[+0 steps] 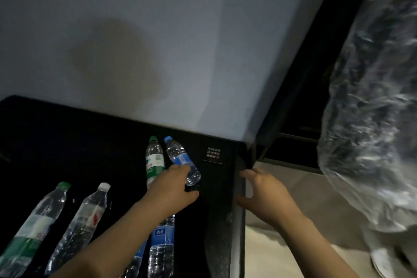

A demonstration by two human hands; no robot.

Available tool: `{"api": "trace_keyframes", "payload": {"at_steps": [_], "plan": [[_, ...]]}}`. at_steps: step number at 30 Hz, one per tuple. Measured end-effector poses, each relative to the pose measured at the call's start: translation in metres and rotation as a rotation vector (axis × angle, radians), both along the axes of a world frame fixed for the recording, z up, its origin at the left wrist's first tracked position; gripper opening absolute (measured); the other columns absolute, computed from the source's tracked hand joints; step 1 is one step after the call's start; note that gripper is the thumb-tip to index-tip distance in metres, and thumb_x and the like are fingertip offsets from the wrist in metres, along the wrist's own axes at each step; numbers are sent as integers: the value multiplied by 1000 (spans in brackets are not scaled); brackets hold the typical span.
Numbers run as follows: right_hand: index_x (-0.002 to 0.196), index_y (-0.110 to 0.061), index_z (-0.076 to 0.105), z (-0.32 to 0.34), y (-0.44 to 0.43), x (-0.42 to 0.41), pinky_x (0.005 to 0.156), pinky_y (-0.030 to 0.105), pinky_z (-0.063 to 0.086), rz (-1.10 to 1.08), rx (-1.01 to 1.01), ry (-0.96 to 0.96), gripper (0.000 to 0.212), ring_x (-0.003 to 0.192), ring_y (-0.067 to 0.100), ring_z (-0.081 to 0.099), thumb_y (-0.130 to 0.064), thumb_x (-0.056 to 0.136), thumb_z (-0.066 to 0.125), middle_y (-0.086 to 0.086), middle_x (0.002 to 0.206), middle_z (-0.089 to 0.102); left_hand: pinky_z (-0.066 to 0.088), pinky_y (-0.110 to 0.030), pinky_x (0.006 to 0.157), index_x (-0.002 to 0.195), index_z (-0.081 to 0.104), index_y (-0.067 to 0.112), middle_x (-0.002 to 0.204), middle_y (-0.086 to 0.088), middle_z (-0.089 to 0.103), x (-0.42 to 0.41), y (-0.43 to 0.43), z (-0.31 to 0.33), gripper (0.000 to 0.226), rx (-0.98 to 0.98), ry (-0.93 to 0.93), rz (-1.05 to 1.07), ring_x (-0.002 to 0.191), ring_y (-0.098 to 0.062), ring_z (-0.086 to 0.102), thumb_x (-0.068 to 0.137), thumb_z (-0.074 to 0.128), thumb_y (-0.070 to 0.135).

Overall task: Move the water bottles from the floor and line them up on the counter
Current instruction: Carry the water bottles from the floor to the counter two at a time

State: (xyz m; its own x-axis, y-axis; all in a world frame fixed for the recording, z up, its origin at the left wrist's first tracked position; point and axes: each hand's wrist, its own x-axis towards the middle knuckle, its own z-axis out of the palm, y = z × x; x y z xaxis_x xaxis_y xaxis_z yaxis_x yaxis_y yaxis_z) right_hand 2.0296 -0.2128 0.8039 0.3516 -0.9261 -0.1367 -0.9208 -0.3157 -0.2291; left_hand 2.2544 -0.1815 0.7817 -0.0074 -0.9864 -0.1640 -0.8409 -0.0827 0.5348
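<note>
Several clear water bottles stand on the black counter. My left hand grips the lower part of a blue-capped, blue-labelled bottle, which tilts to the left. Right beside it stands a green-capped bottle with a green and white label. Under my left forearm is another blue-labelled bottle. Further left stand a white-capped bottle and a large green-capped bottle. My right hand hovers at the counter's right edge, fingers apart and holding nothing.
A pale grey wall rises behind the counter. To the right a big crumpled clear plastic bag hangs over the light floor. White printed text marks the counter near its right corner.
</note>
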Motion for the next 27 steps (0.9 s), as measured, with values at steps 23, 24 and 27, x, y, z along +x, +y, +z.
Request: {"api": "trace_keyframes", "payload": {"at_steps": [23, 24, 27], "plan": [[128, -27, 50, 54, 263, -330, 87, 30, 48, -789, -111, 57, 51, 113, 17, 53, -45, 81, 61, -5, 118, 56, 46, -35, 93, 124, 47, 21, 121, -2, 53, -401, 96, 64, 56, -176, -221, -941, 113, -24, 54, 79, 61, 51], [127, -27, 51, 56, 277, -345, 86, 30, 48, -818, -115, 63, 51, 112, 17, 53, -44, 81, 61, -5, 116, 55, 46, -35, 93, 124, 47, 21, 121, -2, 54, -421, 106, 66, 56, -188, -220, -969, 114, -24, 54, 79, 61, 51], [131, -29, 49, 61, 318, -387, 87, 28, 46, -902, -131, 70, 54, 115, 15, 51, -45, 81, 61, -6, 119, 55, 45, -35, 95, 123, 48, 21, 121, -2, 54, -476, 135, 72, 55, -217, -205, -1061, 115, -24, 53, 79, 60, 51]]}}
